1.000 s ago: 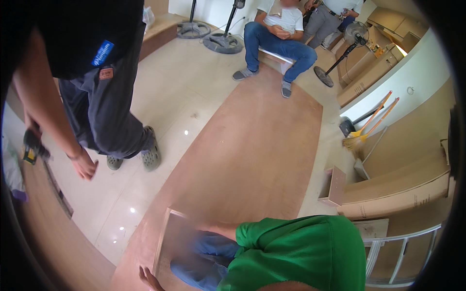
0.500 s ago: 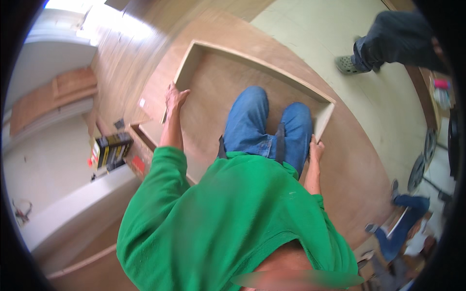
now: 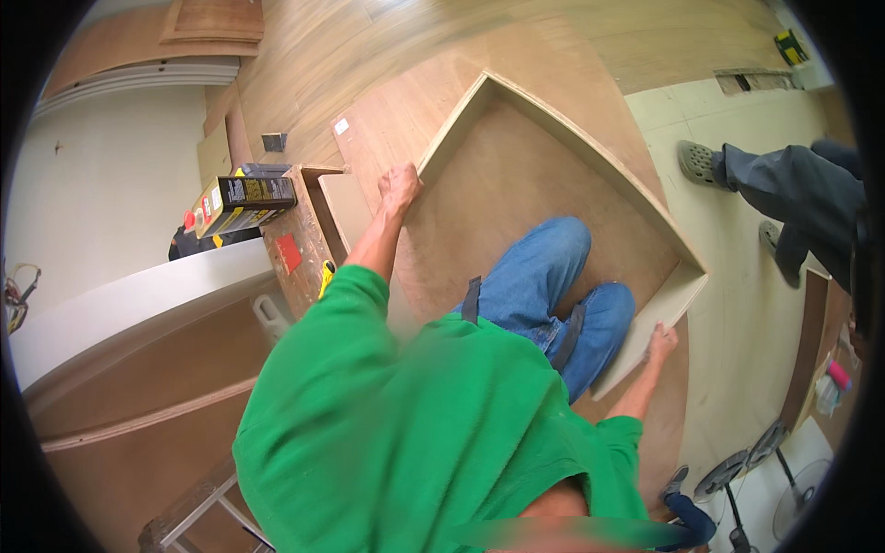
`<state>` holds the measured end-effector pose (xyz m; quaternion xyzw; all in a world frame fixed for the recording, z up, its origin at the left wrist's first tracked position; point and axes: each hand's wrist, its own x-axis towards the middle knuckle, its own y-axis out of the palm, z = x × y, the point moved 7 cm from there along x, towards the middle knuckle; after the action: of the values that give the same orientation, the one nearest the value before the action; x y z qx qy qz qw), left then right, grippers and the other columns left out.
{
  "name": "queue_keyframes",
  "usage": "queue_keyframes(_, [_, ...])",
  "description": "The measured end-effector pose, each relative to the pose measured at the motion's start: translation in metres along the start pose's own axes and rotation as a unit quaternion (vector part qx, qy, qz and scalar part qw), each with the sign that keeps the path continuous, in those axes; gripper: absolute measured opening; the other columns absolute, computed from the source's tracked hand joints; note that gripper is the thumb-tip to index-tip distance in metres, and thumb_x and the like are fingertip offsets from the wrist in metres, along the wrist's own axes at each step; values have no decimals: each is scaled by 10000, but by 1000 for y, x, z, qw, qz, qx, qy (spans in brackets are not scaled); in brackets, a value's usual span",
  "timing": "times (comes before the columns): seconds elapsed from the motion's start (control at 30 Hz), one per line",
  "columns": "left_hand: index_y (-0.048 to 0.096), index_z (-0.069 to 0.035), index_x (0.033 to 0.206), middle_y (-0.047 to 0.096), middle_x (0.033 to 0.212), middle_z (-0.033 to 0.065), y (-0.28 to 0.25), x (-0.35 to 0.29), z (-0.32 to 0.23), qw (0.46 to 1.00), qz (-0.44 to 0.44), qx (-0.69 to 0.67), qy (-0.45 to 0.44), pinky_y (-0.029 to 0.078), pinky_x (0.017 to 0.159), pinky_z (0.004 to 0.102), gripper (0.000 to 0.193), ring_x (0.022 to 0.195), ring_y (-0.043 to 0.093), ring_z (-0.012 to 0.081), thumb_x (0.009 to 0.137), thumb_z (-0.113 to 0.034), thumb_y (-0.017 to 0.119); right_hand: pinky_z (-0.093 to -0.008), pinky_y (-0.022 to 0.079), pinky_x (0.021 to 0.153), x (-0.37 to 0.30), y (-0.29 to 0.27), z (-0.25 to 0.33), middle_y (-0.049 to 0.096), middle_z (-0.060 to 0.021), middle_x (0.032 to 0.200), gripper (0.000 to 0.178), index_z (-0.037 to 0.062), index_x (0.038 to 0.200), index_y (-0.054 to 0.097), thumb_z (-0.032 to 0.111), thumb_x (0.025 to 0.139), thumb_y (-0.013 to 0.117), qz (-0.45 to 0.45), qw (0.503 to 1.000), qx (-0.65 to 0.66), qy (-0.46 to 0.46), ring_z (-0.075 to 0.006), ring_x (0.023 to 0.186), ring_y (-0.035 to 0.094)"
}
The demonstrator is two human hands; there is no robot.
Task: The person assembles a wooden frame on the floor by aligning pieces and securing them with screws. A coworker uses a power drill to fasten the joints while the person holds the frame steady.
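A three-sided frame of pale plywood boards [image 3: 590, 158] surrounds the front of my bent knees, over a large brown plywood sheet [image 3: 433, 101]. At the left board, my left hand [image 3: 400, 188] is closed around its near end, knuckles up. My right hand [image 3: 660, 343] grips the outer edge of the right board [image 3: 645, 323], with the thumb on top and the other fingers mostly hidden behind it. The long far board joins both side boards at corners. My blue jeans [image 3: 544, 267] show between the sides, the right knee close to the right board.
Left of me, a black and yellow metal can [image 3: 253, 201] stands by a worn wooden box [image 3: 293, 226]. A co-worker's legs [image 3: 784, 180] in grey clogs stand at the right. Black fans [image 3: 724, 475] are at lower right, a metal ladder [image 3: 198, 516] at lower left.
The view has turned, and the frame now appears farther right and more tilted. Both hands still hold its side boards. More of the right board and both co-worker's feet have come into sight.
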<state>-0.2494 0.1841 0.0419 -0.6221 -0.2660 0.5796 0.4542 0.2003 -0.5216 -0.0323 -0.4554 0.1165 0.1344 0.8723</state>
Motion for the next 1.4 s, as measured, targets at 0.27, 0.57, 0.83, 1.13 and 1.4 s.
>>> queue_keyframes(0.27, [793, 55, 1101, 783, 1152, 296, 103, -146, 71, 964, 173, -111, -171, 624, 942, 521, 352, 1099, 777, 430, 853, -190, 744, -424, 544, 897, 189, 5, 129, 779, -195, 1029, 379, -69, 1206, 758, 259, 1021, 717, 129, 981, -124, -73, -280, 939, 700])
queue_keyframes(0.57, [778, 103, 919, 793, 846, 243, 170, -228, 105, 898, 239, -231, -288, 650, 818, 486, 345, 862, 816, 357, 868, -238, 770, -429, 553, 886, 259, 131, 318, 797, -220, 1040, 396, -65, 1246, 744, 236, 988, 734, 211, 946, -68, -235, -297, 925, 736])
queue_keyframes(0.83, [699, 170, 1138, 764, 867, 303, 199, -184, 136, 874, 179, -339, -299, 657, 594, 493, 539, 676, 798, 416, 1014, -353, 732, -351, 577, 844, 220, 167, 491, 814, -166, 1028, 306, -8, 1234, 776, 202, 1017, 726, 216, 901, 170, -337, -200, 905, 749])
queue_keyframes(1.13, [591, 170, 1275, 733, 948, 371, 193, -164, 118, 847, 176, -419, -276, 653, 568, 578, 544, 669, 771, 504, 1011, -295, 688, -285, 547, 768, 86, 81, 322, 795, -67, 946, 253, -12, 1178, 794, 180, 1068, 671, 108, 963, 69, -237, -137, 830, 709])
queue_keyframes(1.4, [562, 189, 1209, 687, 819, 310, 170, -150, 81, 838, 188, -477, -187, 604, 440, 529, 473, 598, 747, 474, 945, -193, 655, -286, 545, 606, -96, 17, -36, 784, -119, 976, 244, -12, 1208, 724, 185, 1113, 615, 62, 958, 247, 130, -168, 766, 737])
